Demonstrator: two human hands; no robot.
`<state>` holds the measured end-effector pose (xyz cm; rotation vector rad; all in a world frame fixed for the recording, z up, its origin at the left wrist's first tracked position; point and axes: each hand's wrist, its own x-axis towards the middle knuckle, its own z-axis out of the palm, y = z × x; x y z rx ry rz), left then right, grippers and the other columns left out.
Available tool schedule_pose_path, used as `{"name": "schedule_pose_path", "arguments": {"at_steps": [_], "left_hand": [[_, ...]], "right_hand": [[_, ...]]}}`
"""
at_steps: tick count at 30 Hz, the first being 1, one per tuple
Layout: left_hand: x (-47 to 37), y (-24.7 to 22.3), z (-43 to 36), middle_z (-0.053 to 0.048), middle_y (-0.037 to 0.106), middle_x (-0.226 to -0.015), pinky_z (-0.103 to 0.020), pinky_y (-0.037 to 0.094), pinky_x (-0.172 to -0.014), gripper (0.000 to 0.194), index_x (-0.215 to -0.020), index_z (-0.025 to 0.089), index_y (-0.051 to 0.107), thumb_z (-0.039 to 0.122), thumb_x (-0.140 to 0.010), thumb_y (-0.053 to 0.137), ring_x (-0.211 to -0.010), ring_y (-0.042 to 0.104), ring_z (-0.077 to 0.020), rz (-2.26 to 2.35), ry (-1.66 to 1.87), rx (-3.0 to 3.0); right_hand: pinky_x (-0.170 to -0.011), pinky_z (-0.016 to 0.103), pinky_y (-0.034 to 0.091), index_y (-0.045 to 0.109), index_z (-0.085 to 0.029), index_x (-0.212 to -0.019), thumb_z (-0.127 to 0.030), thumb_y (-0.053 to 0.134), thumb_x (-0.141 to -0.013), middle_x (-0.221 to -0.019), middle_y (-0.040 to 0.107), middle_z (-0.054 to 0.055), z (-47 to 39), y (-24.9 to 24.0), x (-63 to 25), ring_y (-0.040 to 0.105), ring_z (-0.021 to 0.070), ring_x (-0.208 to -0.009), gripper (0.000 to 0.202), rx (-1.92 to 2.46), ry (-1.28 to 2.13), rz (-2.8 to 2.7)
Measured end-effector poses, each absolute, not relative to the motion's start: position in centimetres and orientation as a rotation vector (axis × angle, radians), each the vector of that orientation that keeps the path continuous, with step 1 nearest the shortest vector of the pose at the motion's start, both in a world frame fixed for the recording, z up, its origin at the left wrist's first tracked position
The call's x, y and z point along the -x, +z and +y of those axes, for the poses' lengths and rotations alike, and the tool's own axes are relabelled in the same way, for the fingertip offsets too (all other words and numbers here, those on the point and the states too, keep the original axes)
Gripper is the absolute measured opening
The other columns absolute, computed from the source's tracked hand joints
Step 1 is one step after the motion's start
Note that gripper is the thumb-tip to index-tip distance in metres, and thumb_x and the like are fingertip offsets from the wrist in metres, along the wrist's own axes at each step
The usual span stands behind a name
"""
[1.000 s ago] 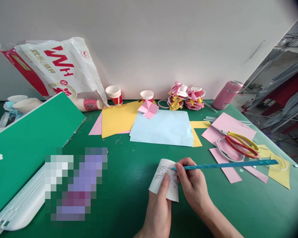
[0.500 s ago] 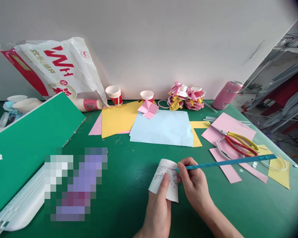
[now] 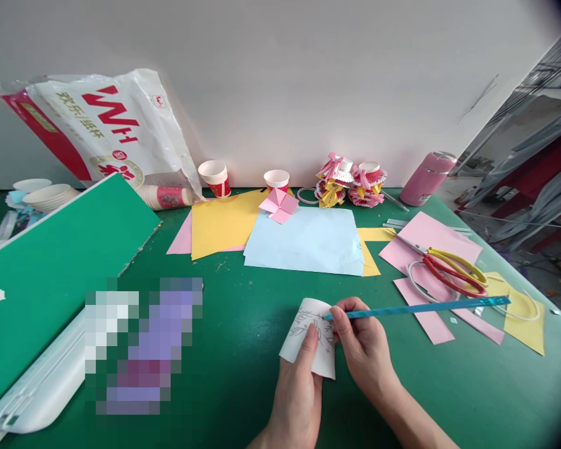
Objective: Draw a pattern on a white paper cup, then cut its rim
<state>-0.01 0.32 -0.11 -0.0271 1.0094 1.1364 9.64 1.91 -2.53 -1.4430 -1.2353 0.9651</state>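
Along the back wall, the big white-and-red plastic bag leans open-mouthed, with a sleeve of red-printed paper cups lying on its side at its opening. Beside that, a short stack of red-and-white paper cups stands upright, and a single paper cup stands further right; what is inside them can't be made out from here. Far left, a pile of white paper bowls sits nested. On the right, the pink metal flask lies tilted with its cap on.

Down front, the left hand cradles a curled white paper piece with a line-drawn leafy sprig, thumb pressed on its face, holding it just above the green table mat. The paper bows outward like part of a cup wall, and the drawing is thin dark outline only, uncoloured. The right hand pinches a long thin blue pencil near its tip, fingers closed tight around it, point touching the paper's upper right edge. The pencil's tail reaches over the pink paper sheets near the red-and-yellow-handled scissors.
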Motion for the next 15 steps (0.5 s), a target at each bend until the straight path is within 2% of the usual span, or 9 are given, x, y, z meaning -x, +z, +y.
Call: {"name": "schedule_pose_path", "arguments": {"at_steps": [8,15], "left_hand": [[0.0,-0.17,0.1,-0.009,0.066,-0.106,-0.034,0.044,-0.094,0.028,-0.104,0.017,0.059,0.023,-0.077,0.061,-0.108,0.056,-0.0231,0.971,1.136,-0.01],[0.08,-0.15,0.28,-0.008,0.067,-0.104,-0.035,0.044,-0.094,0.027,-0.103,0.017,0.061,0.023,-0.076,0.062,-0.106,0.057,-0.024,0.988,1.146,0.017]], "right_hand": [[-0.041,0.023,0.029,0.049,-0.021,-0.075,-0.042,0.047,-0.086,-0.055,0.043,-0.004,1.81,-2.35,-9.46,0.037,0.0117,-0.047,0.024,1.436,0.976,-1.247],[-0.043,0.025,0.03,0.046,-0.022,-0.072,-0.039,0.044,-0.087,-0.053,0.043,-0.005,1.9,-2.38,-9.71,0.04,0.0124,-0.047,0.023,1.448,0.9,-1.289]]}}
